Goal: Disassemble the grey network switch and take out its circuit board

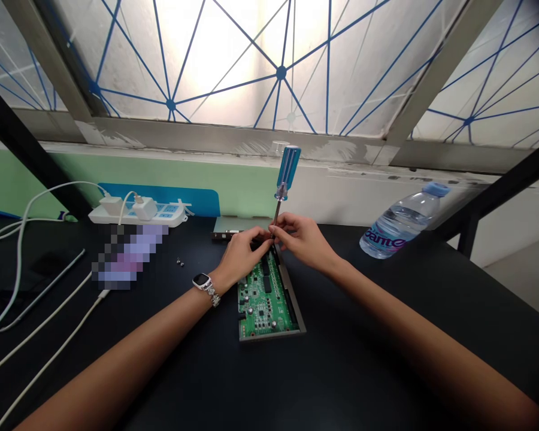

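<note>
A screwdriver (pixel 288 170) with a clear blue handle stands almost upright, leaning slightly right. My right hand (pixel 306 240) pinches its metal shaft low down. Close beside it, the fingertips of my left hand (pixel 245 251) are pressed together near the screwdriver's lower end; whatever they pinch is too small to see. Both hands are over the far end of a green circuit board (pixel 263 305) set in a grey metal frame (pixel 297 311). My fingers cover the screwdriver's tip and that end of the board. Several small screws (pixel 180 262) lie left of my left hand.
Behind the board lies a flat metal piece (pixel 240 224). A white power strip (pixel 161 214) with plugged-in chargers sits back left, its cables crossing the black table (pixel 341 371). A blurred-out object (pixel 130 257) lies nearby. A water bottle (pixel 402 221) tilts at the right.
</note>
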Motion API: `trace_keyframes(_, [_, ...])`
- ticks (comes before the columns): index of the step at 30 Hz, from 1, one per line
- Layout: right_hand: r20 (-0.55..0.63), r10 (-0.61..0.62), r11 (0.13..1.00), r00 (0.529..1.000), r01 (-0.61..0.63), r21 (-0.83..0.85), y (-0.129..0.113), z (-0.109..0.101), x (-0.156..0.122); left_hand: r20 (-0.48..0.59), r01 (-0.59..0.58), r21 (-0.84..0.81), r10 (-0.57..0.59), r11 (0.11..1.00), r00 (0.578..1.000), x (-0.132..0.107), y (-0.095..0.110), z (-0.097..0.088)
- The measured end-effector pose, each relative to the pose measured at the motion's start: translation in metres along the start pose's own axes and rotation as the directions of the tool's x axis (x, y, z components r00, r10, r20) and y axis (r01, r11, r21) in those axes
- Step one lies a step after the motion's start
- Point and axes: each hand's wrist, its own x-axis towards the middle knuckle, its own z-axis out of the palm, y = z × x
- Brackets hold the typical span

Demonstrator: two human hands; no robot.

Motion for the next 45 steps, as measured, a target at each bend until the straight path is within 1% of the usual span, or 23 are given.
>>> trace_keyframes(5, [0.038,0.014,0.997,0.999,-0.017,0.081,0.000,0.001,0.000,0.012,-0.010,0.072,0.009,0.997,1.000,-0.001,-0.003,-0.001])
trace_keyframes(9, [0.065,0.033,0.992,0.997,-0.041,0.123,0.000,0.004,0.000,0.017,0.005,0.073,-0.006,0.997,1.000,0.000,-0.006,0.000])
trace_keyframes(11, [0.029,0.047,0.994,0.998,-0.049,0.102,0.000,0.005,0.000,0.014,0.008,0.050,-0.009,0.999,1.000,0.000,-0.006,0.000])
trace_keyframes(14, [-0.061,0.043,0.996,0.997,-0.038,0.079,0.000,0.007,0.000,0.006,0.003,0.024,-0.003,1.000,1.000,-0.001,-0.005,0.000])
trace_keyframes(16, [-0.068,0.042,0.995,0.997,-0.036,0.097,0.000,0.006,0.000,0.007,0.005,0.018,-0.005,1.000,1.000,-0.001,-0.005,-0.001])
trace_keyframes(22, [0.001,0.037,0.993,0.999,-0.037,0.111,-0.004,0.002,0.000,0.010,0.012,-0.005,-0.012,1.000,1.000,-0.003,-0.004,-0.001])
trace_keyframes(28, [0.064,0.070,0.965,0.995,-0.084,0.250,-0.008,0.005,-0.002,0.025,-0.030,-0.005,0.030,1.000,0.999,-0.002,-0.005,-0.001])
trace_keyframes(30, [0.071,0.083,0.957,0.994,-0.099,0.272,-0.008,0.006,-0.002,0.027,-0.032,0.015,0.032,0.999,0.999,-0.002,-0.006,-0.002])
trace_keyframes(33, [0.011,0.093,0.972,0.996,-0.093,0.215,-0.008,0.007,-0.002,0.023,-0.024,0.046,0.023,0.999,0.999,-0.002,-0.007,-0.002])
trace_keyframes(36, [-0.046,0.105,0.978,0.993,-0.095,0.184,-0.008,0.005,-0.002,0.022,-0.013,0.033,0.012,0.999,1.000,-0.002,-0.006,-0.002])
trace_keyframes(39, [-0.035,0.109,0.976,0.993,-0.100,0.192,-0.008,0.003,-0.001,0.024,0.000,0.005,0.000,1.000,1.000,-0.002,-0.004,-0.002])
trace_keyframes(43, [-0.022,0.069,0.985,0.997,-0.064,0.162,-0.010,0.000,-0.002,0.029,0.009,-0.031,-0.008,0.999,1.000,-0.003,-0.002,-0.002])
trace_keyframes(45, [-0.007,0.067,0.983,0.998,-0.065,0.174,-0.010,0.000,-0.002,0.030,0.003,-0.035,-0.002,0.999,1.000,-0.003,-0.001,-0.002])
